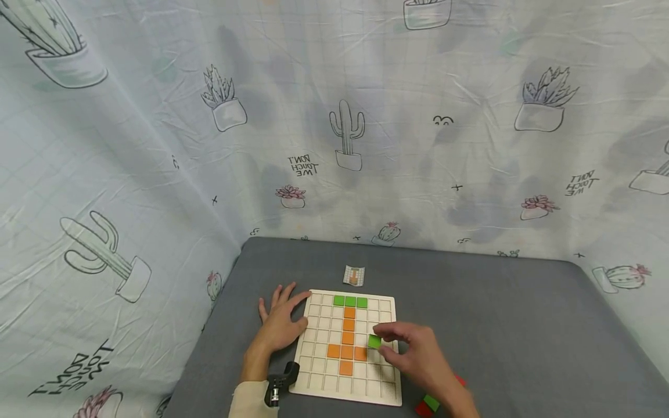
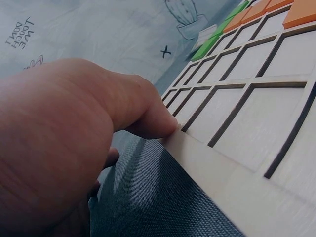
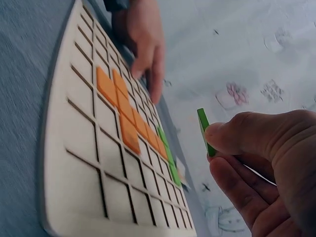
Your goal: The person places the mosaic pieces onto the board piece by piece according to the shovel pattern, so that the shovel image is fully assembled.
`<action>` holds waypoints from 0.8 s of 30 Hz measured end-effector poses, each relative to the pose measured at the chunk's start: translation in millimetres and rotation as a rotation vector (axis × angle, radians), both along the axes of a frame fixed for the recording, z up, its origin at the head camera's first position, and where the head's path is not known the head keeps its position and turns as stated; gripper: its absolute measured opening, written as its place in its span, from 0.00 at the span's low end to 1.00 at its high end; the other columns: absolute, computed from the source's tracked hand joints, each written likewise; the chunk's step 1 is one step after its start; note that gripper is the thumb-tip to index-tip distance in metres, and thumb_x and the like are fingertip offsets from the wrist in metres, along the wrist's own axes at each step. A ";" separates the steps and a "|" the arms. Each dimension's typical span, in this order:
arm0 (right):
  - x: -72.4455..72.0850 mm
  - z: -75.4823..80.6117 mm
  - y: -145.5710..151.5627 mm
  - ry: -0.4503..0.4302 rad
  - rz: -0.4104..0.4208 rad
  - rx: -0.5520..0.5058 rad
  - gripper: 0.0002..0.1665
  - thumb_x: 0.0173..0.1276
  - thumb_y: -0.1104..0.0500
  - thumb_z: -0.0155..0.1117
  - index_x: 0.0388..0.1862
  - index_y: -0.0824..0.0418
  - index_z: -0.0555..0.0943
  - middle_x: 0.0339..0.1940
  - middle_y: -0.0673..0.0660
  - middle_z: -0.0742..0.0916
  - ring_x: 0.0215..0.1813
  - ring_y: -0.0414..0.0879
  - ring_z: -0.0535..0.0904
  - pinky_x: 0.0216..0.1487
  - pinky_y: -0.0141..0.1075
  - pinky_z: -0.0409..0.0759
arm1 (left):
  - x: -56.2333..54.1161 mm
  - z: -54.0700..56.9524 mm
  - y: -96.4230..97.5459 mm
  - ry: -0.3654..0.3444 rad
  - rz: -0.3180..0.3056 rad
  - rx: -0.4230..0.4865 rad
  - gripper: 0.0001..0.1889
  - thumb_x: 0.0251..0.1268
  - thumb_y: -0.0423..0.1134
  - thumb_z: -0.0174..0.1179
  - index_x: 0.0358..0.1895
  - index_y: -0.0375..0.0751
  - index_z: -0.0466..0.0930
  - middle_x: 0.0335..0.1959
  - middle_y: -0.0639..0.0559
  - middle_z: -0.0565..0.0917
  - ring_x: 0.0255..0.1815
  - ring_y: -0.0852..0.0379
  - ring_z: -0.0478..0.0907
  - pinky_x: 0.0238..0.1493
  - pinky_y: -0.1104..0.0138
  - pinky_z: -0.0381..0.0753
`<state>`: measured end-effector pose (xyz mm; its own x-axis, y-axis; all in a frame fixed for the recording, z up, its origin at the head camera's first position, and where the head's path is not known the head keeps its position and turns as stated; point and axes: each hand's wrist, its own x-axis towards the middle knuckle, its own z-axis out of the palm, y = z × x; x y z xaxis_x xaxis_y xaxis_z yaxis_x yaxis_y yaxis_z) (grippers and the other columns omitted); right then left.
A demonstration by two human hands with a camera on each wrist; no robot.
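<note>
A pale wooden grid board (image 1: pixel 345 397) lies on the grey table. Three green tiles (image 1: pixel 350 301) sit in its far row, and several orange tiles (image 1: pixel 347 352) form a column with a crossbar below them. My right hand (image 1: pixel 418 354) pinches a single green tile (image 3: pixel 203 129) between thumb and fingers, held above the board's right part. With fingers spread, my left hand (image 1: pixel 279 325) rests at the board's left edge; its thumb (image 2: pixel 153 116) touches the rim in the left wrist view.
Beyond the board lies a small printed card (image 1: pixel 353 276) with an orange pattern on a grid. Loose red tiles (image 1: pixel 424 409) and a green tile (image 1: pixel 431 402) lie near my right forearm. A patterned curtain (image 1: pixel 397 145) hangs behind the table (image 1: pixel 496 325).
</note>
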<state>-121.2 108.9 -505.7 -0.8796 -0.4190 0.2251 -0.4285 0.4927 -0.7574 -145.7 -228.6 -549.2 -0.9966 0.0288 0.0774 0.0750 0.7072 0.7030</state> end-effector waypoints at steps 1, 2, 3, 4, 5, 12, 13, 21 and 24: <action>1.1 -1.1 -2.1 0.010 0.017 -0.009 0.20 0.65 0.68 0.80 0.56 0.59 0.92 0.51 0.48 0.95 0.47 0.43 0.93 0.53 0.48 0.93 | -0.1 -0.2 0.0 0.000 0.001 -0.001 0.33 0.64 0.33 0.64 0.76 0.49 0.81 0.88 0.33 0.62 0.90 0.25 0.44 0.78 0.22 0.19; 2.2 -2.2 -4.2 0.023 0.034 -0.018 0.20 0.65 0.69 0.80 0.56 0.60 0.92 0.50 0.49 0.95 0.47 0.44 0.93 0.52 0.47 0.94 | -0.2 -0.5 -0.1 0.002 0.002 -0.002 0.33 0.64 0.33 0.64 0.76 0.49 0.81 0.87 0.33 0.62 0.90 0.25 0.44 0.78 0.22 0.19; 3.2 -3.5 -6.3 0.032 0.049 -0.024 0.20 0.65 0.69 0.79 0.55 0.60 0.92 0.50 0.49 0.95 0.47 0.44 0.93 0.52 0.45 0.94 | -0.3 -0.7 -0.1 0.003 0.003 -0.002 0.33 0.64 0.33 0.64 0.76 0.49 0.81 0.87 0.33 0.62 0.90 0.25 0.44 0.78 0.22 0.20; 4.2 -4.7 -8.4 0.038 0.065 -0.030 0.20 0.65 0.69 0.79 0.55 0.60 0.92 0.50 0.49 0.95 0.46 0.43 0.93 0.52 0.45 0.94 | -0.4 -0.9 -0.2 0.004 0.004 -0.003 0.33 0.64 0.33 0.64 0.76 0.49 0.81 0.87 0.33 0.62 0.90 0.25 0.44 0.78 0.22 0.20; 5.1 -5.9 -10.6 0.042 0.079 -0.035 0.20 0.64 0.70 0.79 0.55 0.60 0.92 0.49 0.49 0.95 0.46 0.43 0.93 0.51 0.44 0.93 | -0.5 -1.0 -0.2 0.005 0.005 -0.003 0.33 0.64 0.33 0.64 0.76 0.49 0.81 0.87 0.33 0.62 0.90 0.25 0.44 0.78 0.22 0.20; 9.9 -11.9 -24.7 0.040 0.151 -0.059 0.20 0.64 0.70 0.78 0.54 0.59 0.93 0.49 0.48 0.95 0.45 0.39 0.92 0.49 0.42 0.93 | -0.9 -1.0 0.1 0.004 0.007 0.001 0.33 0.64 0.32 0.64 0.75 0.49 0.81 0.87 0.34 0.62 0.90 0.25 0.44 0.79 0.23 0.20; 10.4 -12.6 -26.7 0.039 0.158 -0.062 0.20 0.64 0.71 0.78 0.54 0.58 0.93 0.49 0.47 0.95 0.45 0.39 0.92 0.49 0.41 0.93 | -0.8 -0.9 0.2 0.003 0.008 0.000 0.33 0.64 0.32 0.64 0.75 0.49 0.81 0.87 0.34 0.62 0.90 0.25 0.44 0.79 0.23 0.20; 13.8 -16.4 -43.0 -0.011 0.205 -0.050 0.18 0.66 0.70 0.77 0.53 0.57 0.93 0.50 0.49 0.95 0.45 0.41 0.91 0.49 0.38 0.92 | -0.3 -0.1 0.3 0.005 0.008 -0.003 0.33 0.64 0.33 0.64 0.75 0.49 0.81 0.87 0.33 0.63 0.90 0.25 0.44 0.79 0.22 0.20; 13.6 -18.4 -49.6 -0.006 0.228 -0.036 0.17 0.66 0.69 0.78 0.53 0.58 0.93 0.50 0.49 0.95 0.47 0.38 0.91 0.50 0.36 0.92 | -0.4 -0.4 0.4 0.007 0.008 -0.008 0.33 0.64 0.33 0.64 0.75 0.49 0.81 0.87 0.33 0.63 0.90 0.25 0.44 0.79 0.22 0.21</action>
